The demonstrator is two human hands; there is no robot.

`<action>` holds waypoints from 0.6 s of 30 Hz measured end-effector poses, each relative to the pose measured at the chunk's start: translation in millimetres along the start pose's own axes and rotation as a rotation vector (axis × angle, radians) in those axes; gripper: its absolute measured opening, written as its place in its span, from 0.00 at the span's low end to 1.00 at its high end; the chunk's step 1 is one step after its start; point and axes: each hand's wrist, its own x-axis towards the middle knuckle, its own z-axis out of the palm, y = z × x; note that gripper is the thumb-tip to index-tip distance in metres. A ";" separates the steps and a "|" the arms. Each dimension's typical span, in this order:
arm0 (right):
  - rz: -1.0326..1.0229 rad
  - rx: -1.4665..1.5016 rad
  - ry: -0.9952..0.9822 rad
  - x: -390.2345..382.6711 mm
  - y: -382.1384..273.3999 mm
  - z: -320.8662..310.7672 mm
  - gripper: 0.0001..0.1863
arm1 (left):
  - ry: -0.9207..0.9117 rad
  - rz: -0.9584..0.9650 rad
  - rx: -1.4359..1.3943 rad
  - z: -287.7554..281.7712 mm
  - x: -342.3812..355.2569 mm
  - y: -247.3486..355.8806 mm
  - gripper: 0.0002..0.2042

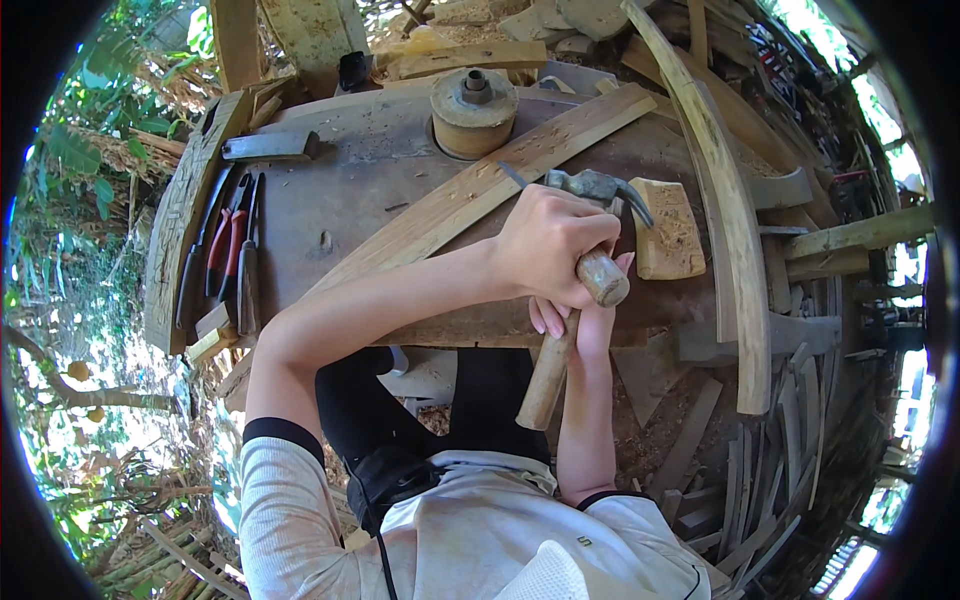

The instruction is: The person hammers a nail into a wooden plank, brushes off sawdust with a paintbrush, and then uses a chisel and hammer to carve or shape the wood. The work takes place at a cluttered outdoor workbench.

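Note:
Closed around the round wooden handle of a chisel is my left hand. The handle's butt points toward me, and a narrow dark blade tip shows past the knuckles. My right hand grips a claw hammer by its wooden handle, close below the left hand and partly hidden by it. The hammer's metal head sits just beyond my left knuckles, its claw curving right. Both tools are above the near part of the wooden bench. A long plank lies diagonally under my left wrist.
A pale wood block lies right of the hammer head. At the back stands a round wooden piece with a metal centre. Red-handled pliers and other hand tools lie left. A long curved pole and stacked wood border the right.

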 end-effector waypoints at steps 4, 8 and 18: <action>-0.187 -0.195 0.122 -16.1 0.3 9.5 0.35 | 0.052 0.122 0.009 -1.1 -4.2 -5.3 0.13; -0.349 -0.127 0.162 -51.1 -9.3 2.2 0.27 | 0.059 0.103 0.052 3.5 -11.7 0.6 0.15; -0.693 -0.606 0.037 -140.0 1.3 -11.5 0.38 | 0.141 0.102 0.069 5.1 -8.8 4.7 0.15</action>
